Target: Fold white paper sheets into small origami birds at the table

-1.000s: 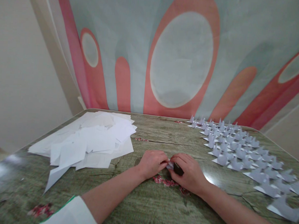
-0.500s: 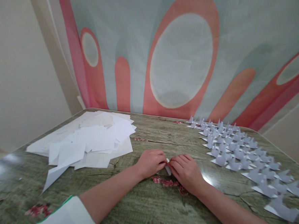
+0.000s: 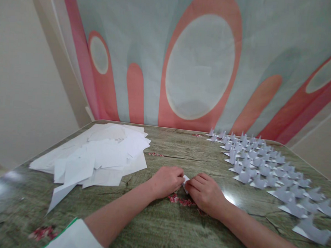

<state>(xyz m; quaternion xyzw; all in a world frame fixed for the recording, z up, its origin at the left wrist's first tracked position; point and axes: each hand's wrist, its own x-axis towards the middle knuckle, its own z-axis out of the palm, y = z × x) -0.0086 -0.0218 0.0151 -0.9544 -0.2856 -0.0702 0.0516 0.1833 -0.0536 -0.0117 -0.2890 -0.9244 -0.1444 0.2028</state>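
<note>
A small folded piece of white paper [image 3: 186, 182] is held between my two hands, just above the middle of the table. My left hand [image 3: 168, 181] pinches its left side with the fingers closed. On the other side, my right hand [image 3: 205, 193] has its fingers closed on the paper's right edge. Most of the piece is covered by the fingers, so its folded shape cannot be made out.
A loose pile of white paper sheets [image 3: 107, 154] lies on the left of the wood-patterned table [image 3: 178, 143]. Rows of folded white paper figures [image 3: 258, 182] stand along the right side. A patterned backdrop [image 3: 151, 33] hangs behind the table.
Both hands stay in nearly the same place. The paper between the fingers has tilted a little, and my right hand has shifted slightly downward.
</note>
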